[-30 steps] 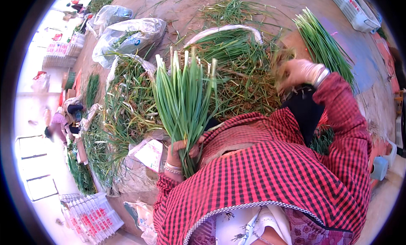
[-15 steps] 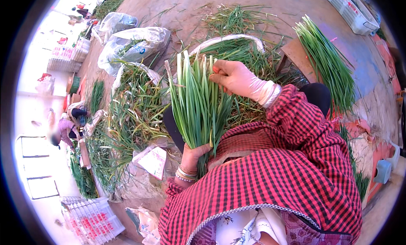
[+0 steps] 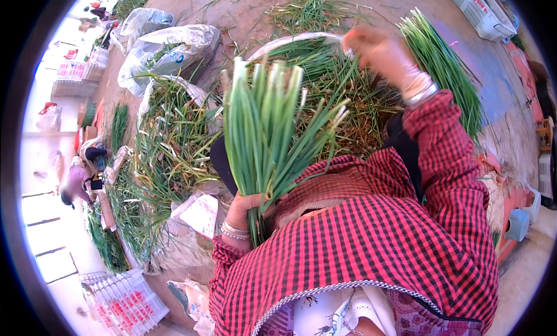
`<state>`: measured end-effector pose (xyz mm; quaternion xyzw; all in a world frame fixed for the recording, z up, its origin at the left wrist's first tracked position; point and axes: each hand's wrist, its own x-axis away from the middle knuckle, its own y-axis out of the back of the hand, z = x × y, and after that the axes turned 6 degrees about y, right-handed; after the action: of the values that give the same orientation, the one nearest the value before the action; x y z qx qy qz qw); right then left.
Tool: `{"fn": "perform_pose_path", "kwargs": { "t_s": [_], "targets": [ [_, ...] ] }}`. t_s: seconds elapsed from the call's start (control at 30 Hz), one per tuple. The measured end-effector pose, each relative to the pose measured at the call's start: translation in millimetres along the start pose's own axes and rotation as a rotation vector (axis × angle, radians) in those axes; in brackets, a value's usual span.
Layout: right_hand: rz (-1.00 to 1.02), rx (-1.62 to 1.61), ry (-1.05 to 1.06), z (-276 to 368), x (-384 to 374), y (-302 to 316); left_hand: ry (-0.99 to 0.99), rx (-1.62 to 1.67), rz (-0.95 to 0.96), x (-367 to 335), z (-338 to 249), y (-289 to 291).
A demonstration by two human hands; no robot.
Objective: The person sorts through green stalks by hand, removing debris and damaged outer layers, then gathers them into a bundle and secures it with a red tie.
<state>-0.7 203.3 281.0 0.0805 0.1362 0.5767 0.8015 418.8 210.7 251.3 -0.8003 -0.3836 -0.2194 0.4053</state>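
Upright at centre, a bunch of green onions, white cut ends up and fanned, gripped low by the left hand, fingers closed round the stalks, bangles at the wrist. Further up, right hand blurred over a heap of loose greens in a white-rimmed basket, fingers curled but grip impossible to tell; red checked sleeves below. Around, a neat row of onions at right, more trimmings and plastic sacks at left, white crates lower left.
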Motion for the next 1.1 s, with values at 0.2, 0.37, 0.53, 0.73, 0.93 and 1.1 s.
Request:
{"fn": "perform_pose_path", "kwargs": {
  "t_s": [0.2,0.37,0.53,0.73,0.93,1.1],
  "targets": [
    [-0.072,0.582,-0.009,-90.0,26.2,54.4,-0.087,0.02,0.057,-15.8,9.9,27.2],
    [0.301,-0.376,-0.322,-3.4,46.5,-50.8,-0.145,0.006,-0.052,-15.5,9.9,13.8],
    [0.355,-0.53,-0.192,-4.8,36.3,-96.5,-0.114,0.012,-0.042,-13.3,9.5,4.0],
    [0.02,-0.449,-0.158,11.2,33.1,-45.7,-0.213,0.039,0.039,-2.4,9.2,12.9],
    [-0.184,0.508,-0.082,-86.7,22.4,59.1,-0.173,-0.03,0.156,-9.5,9.5,35.0],
    [0.226,0.243,-0.071,-43.2,17.3,-9.6,-0.112,-0.101,0.176,-13.7,13.3,41.5]
  ]
}}
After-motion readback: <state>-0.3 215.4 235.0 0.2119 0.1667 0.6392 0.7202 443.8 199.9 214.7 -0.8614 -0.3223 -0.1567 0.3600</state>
